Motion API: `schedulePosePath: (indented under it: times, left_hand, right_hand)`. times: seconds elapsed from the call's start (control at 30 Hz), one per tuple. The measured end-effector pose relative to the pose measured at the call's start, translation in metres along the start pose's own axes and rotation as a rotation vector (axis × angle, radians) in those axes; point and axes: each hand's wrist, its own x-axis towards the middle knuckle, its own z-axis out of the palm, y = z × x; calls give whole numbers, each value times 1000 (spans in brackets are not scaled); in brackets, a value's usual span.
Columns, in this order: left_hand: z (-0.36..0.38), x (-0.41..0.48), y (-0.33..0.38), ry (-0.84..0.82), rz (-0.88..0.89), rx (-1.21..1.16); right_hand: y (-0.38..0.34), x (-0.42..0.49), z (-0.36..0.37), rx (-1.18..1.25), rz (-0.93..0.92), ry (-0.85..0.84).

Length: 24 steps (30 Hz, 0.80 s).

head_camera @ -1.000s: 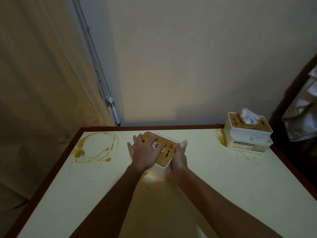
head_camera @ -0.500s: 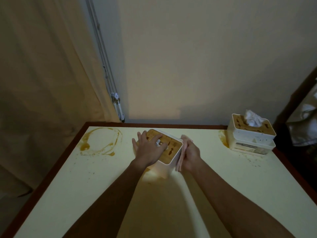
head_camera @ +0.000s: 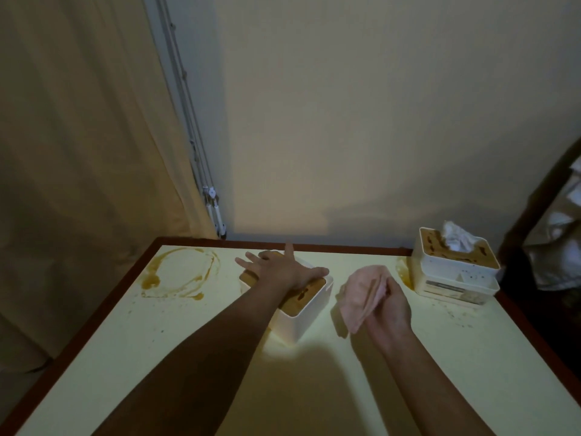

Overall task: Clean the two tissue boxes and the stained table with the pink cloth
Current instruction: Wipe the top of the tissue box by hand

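Head view: left hand [head_camera: 284, 270] flat, fingers spread, steadying near tissue box [head_camera: 301, 305]; right hand [head_camera: 388, 306] grasping pink cloth [head_camera: 361, 294]. Lid apparently unwiped in dim light; next, cloth onto lid.

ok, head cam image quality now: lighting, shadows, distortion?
Head view: dim and warm, a bright patch on the table below the near tissue box; arms shadow the foreground; wide-angle bend at the edges; pink cloth and stains stay legible.
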Motion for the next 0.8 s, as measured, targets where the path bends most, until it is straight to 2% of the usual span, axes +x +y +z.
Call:
schedulePosePath:
  times: [0.13, 0.3, 0.47, 0.6, 0.67, 0.8]
  left_hand:
    - [2, 1, 7, -4, 47, 87]
    - [-7, 6, 13, -114, 148, 130]
    - [-25, 18, 7, -270, 478, 359]
    - [-32, 19, -2, -337, 595, 478]
    - [-28, 14, -9, -284, 593, 385]
    - [-1, 2, -32, -30, 406, 2]
  right_hand:
    - [-1, -3, -8, -117, -32, -19]
    - [0, 0, -17, -123, -39, -6]
    - [-3, -6, -17, -148, -41, 1]
    - [0, -4, -19, -168, -63, 45]
    - [2, -2, -20, -170, -57, 58]
    - [23, -6, -14, -241, -51, 54]
